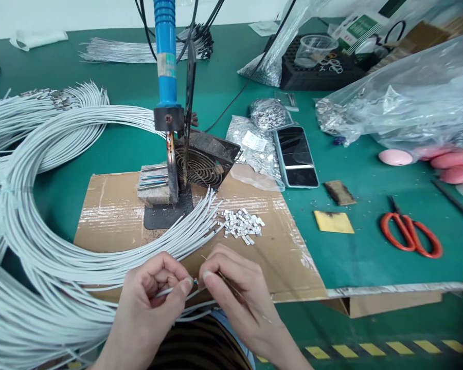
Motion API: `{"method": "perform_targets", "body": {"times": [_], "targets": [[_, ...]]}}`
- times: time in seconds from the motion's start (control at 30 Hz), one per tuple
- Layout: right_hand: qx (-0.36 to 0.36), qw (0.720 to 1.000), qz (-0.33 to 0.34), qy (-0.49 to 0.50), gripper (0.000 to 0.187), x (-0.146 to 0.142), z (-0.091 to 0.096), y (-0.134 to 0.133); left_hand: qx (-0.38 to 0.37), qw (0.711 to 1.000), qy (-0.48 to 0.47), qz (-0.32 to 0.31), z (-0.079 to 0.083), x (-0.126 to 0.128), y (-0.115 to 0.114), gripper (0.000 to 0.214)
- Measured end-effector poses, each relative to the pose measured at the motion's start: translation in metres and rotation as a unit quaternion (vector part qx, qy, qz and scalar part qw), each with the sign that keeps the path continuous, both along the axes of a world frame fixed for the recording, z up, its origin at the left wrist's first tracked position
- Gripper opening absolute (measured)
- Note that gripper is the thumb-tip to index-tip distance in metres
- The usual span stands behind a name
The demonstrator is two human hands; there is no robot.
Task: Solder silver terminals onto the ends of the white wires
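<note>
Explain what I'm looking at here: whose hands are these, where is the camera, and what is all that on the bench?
This is one view from a camera worn on a person's head, looking down at their own bare hands. The left hand pinches the end of a thin white wire; the right hand pinches at the wire tip from the other side. On the green bench lies a cardboard sheet bearing a blue-handled soldering iron in a stand, a small fan and a pile of tiny white parts. Big coils of white wire lie to the left; a phone and orange scissors to the right.
</note>
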State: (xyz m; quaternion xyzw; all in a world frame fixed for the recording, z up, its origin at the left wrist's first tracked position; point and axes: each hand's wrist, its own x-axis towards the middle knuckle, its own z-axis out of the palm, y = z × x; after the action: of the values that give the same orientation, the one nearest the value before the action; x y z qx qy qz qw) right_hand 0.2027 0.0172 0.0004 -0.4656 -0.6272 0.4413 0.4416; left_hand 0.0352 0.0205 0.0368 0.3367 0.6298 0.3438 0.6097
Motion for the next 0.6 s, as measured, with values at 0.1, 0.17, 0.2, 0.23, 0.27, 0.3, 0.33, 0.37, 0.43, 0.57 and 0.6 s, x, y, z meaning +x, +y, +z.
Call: {"method": "perform_targets", "body": {"times": [0.1,0.17,0.2,0.23,0.27,0.3,0.33,0.37,0.43,0.57,0.6], "targets": [[0.030,0.999,0.030,-0.023,0.028,-0.007,0.002,0.002,-0.004,1.000,-0.001,-0.002,-0.003,0.001,-0.002,0.023],[0.051,0.997,0.044,-0.031,0.028,-0.007,0.002,0.002,-0.008,1.000,-0.002,-0.010,-0.004,0.002,-0.002,0.023],[0.056,0.997,0.043,-0.033,0.028,-0.005,0.001,0.002,-0.010,1.000,-0.001,-0.013,-0.004,0.001,-0.001,0.023],[0.055,0.997,0.023,-0.038,0.028,-0.001,0.000,0.001,-0.012,1.000,0.002,-0.014,-0.004,0.001,-0.001,0.023],[0.050,0.998,-0.015,-0.046,0.030,0.005,-0.002,0.000,-0.012,1.000,0.006,-0.013,-0.004,0.000,0.000,0.024],[0.044,0.995,-0.067,-0.058,0.032,0.013,-0.004,-0.001,-0.011,1.000,0.012,-0.011,-0.004,-0.001,0.001,0.024],[0.036,0.988,-0.129,-0.073,0.034,0.022,-0.007,-0.001,-0.008,1.000,0.018,-0.007,-0.004,-0.002,0.002,0.024],[0.031,0.978,-0.187,-0.089,0.033,0.032,-0.011,-0.002,-0.005,1.000,0.021,-0.003,-0.003,-0.002,0.003,0.024],[0.022,0.958,-0.261,-0.119,0.026,0.052,-0.019,-0.001,0.002,1.000,0.016,0.002,-0.003,-0.003,0.005,0.024],[-0.025,0.948,-0.267,-0.174,0.011,0.075,-0.033,0.007,0.010,1.000,0.013,0.002,-0.005,-0.003,0.006,0.022],[-0.040,0.948,-0.257,-0.183,0.011,0.077,-0.035,0.009,0.011,1.000,0.016,0.004,-0.006,-0.002,0.006,0.022]]}}
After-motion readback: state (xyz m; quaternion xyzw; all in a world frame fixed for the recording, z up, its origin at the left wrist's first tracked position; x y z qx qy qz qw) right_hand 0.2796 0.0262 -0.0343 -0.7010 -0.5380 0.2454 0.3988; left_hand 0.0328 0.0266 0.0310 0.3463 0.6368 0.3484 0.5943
